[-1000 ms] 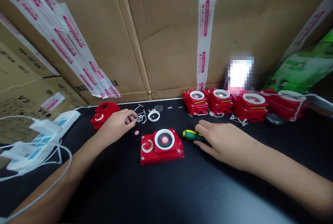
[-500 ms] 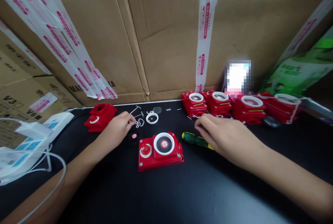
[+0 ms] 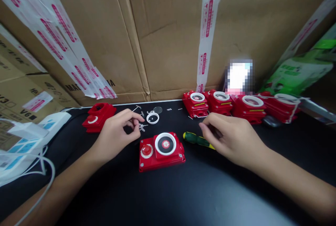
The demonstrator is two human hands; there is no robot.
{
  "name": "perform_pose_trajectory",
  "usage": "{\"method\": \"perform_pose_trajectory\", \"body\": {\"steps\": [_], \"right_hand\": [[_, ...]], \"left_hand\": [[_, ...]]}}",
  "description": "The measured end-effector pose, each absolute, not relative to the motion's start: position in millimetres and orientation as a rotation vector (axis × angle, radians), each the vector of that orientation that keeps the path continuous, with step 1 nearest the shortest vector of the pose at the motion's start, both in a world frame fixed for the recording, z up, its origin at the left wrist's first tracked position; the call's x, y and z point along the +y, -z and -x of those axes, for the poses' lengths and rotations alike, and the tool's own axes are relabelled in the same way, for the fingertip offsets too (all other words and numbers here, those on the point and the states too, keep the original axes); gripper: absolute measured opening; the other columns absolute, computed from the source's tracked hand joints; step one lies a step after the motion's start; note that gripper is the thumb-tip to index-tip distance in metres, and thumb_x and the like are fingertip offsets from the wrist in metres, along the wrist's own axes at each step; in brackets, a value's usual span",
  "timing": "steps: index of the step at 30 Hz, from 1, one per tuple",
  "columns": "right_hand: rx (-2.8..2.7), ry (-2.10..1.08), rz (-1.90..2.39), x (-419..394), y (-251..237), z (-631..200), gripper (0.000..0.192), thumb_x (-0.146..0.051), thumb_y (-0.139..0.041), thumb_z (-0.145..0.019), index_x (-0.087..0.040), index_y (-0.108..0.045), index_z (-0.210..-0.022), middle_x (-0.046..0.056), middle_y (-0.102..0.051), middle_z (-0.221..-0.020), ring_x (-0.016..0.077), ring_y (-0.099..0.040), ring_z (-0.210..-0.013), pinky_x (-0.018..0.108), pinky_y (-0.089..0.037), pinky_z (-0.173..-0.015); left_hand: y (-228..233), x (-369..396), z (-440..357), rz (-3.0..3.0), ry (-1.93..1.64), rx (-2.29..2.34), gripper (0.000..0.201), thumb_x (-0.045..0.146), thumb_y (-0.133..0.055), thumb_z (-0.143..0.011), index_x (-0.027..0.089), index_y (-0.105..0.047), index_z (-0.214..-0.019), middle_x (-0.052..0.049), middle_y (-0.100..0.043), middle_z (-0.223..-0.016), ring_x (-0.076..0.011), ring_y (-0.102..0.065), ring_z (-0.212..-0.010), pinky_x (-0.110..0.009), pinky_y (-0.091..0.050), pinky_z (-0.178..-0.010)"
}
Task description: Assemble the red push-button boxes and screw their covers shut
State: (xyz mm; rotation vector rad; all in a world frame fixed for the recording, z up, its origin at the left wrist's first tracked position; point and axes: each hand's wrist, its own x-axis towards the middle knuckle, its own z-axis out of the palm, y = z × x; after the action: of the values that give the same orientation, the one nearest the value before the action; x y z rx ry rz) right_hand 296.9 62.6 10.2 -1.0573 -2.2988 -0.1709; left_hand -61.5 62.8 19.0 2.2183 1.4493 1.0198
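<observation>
My left hand (image 3: 120, 130) hovers low over the black table, its fingers curled and its thumb drawn towards them. Right at the fingertips is a small whitish cord-like piece (image 3: 142, 127); what the fingers grip is hard to make out. My right hand (image 3: 231, 135) is loosely closed above a green and yellow screwdriver handle (image 3: 195, 138), and the inside of its grasp is hidden. Between the hands lies a red housing (image 3: 161, 163) with a red button (image 3: 146, 150) and a white ring (image 3: 166, 144) around a black disc.
A loose white ring (image 3: 152, 118), a clear disc (image 3: 158, 110) and small screws (image 3: 169, 109) lie behind. Another red housing (image 3: 98, 122) stands left, beside a power strip (image 3: 49, 126). Several red units (image 3: 195, 104) line the back right. Cardboard boxes (image 3: 168, 44) wall the far side.
My left hand has shifted nearer and slightly right, covering the small black disc with a red mark. The cord-like piece looks more bunched. My right hand has turned slightly, its fingers curling more.
</observation>
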Motion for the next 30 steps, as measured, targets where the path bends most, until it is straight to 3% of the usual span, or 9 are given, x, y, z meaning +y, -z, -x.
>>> {"method": "perform_pose_trajectory", "body": {"steps": [5,9,12,15,19,22,30], "right_hand": [[-2.203,-0.067,0.969,61,-12,-292,0.012,-0.020,-0.056,-0.107,-0.021,-0.065,-0.099,0.003,-0.071,-0.086,0.0152,-0.062,-0.065,0.029,-0.047,-0.061],[-2.305,-0.208,0.907,64,-25,-272,0.013,-0.020,-0.057,-0.107,-0.019,-0.070,-0.108,0.007,-0.072,-0.097,0.0165,-0.063,-0.072,0.030,-0.048,-0.064],[-2.389,-0.402,0.920,70,-41,-247,0.022,-0.032,-0.065,-0.109,-0.017,-0.076,-0.121,0.008,-0.070,-0.105,0.0201,-0.067,-0.087,0.033,-0.052,-0.075],[-2.403,-0.659,0.896,78,-53,-220,0.042,-0.049,-0.078,-0.104,-0.019,-0.078,-0.133,0.007,-0.067,-0.110,0.0199,-0.067,-0.090,0.033,-0.051,-0.078],[-2.388,-0.815,0.751,85,-54,-199,0.018,-0.029,-0.072,-0.109,-0.015,-0.082,-0.105,0.003,-0.064,-0.096,0.0166,-0.065,-0.086,0.030,-0.048,-0.080],[-2.344,-0.810,0.802,86,-54,-199,0.020,-0.024,-0.066,-0.111,-0.016,-0.076,-0.096,0.003,-0.064,-0.094,0.0166,-0.062,-0.085,0.030,-0.046,-0.078],[-2.267,-0.845,0.908,81,-58,-227,0.033,-0.033,-0.057,-0.113,-0.020,-0.061,-0.083,0.002,-0.057,-0.091,0.0173,-0.056,-0.083,0.033,-0.043,-0.077]], "left_hand": [[-22,55,52,-2.069,-1.125,1.346,0.011,0.030,-0.072,-0.098,0.021,-0.076,-0.102,-0.003,-0.074,-0.097,-0.0177,-0.077,-0.082,-0.031,-0.065,-0.074],[-23,49,45,-1.966,-1.155,1.297,0.010,0.030,-0.078,-0.098,0.022,-0.078,-0.102,-0.003,-0.078,-0.095,-0.0184,-0.080,-0.086,-0.031,-0.068,-0.080],[-21,44,40,-1.893,-1.180,1.248,0.006,0.027,-0.081,-0.095,0.022,-0.079,-0.098,-0.002,-0.079,-0.093,-0.0184,-0.081,-0.088,-0.028,-0.069,-0.079],[-20,40,37,-1.816,-1.217,1.192,0.005,0.024,-0.082,-0.093,0.023,-0.080,-0.096,-0.001,-0.079,-0.093,-0.0174,-0.081,-0.086,-0.024,-0.068,-0.075],[-22,39,35,-1.741,-1.276,1.135,0.006,0.022,-0.083,-0.092,0.023,-0.079,-0.096,-0.001,-0.078,-0.093,-0.0169,-0.080,-0.086,-0.025,-0.068,-0.079],[-23,40,37,-1.704,-1.319,1.122,0.006,0.022,-0.082,-0.094,0.023,-0.077,-0.098,0.000,-0.076,-0.094,-0.0154,-0.078,-0.086,-0.024,-0.067,-0.079],[-20,44,39,-1.667,-1.331,1.150,0.002,0.024,-0.072,-0.104,0.024,-0.070,-0.106,0.002,-0.071,-0.088,-0.0121,-0.073,-0.075,-0.021,-0.063,-0.068]]}}
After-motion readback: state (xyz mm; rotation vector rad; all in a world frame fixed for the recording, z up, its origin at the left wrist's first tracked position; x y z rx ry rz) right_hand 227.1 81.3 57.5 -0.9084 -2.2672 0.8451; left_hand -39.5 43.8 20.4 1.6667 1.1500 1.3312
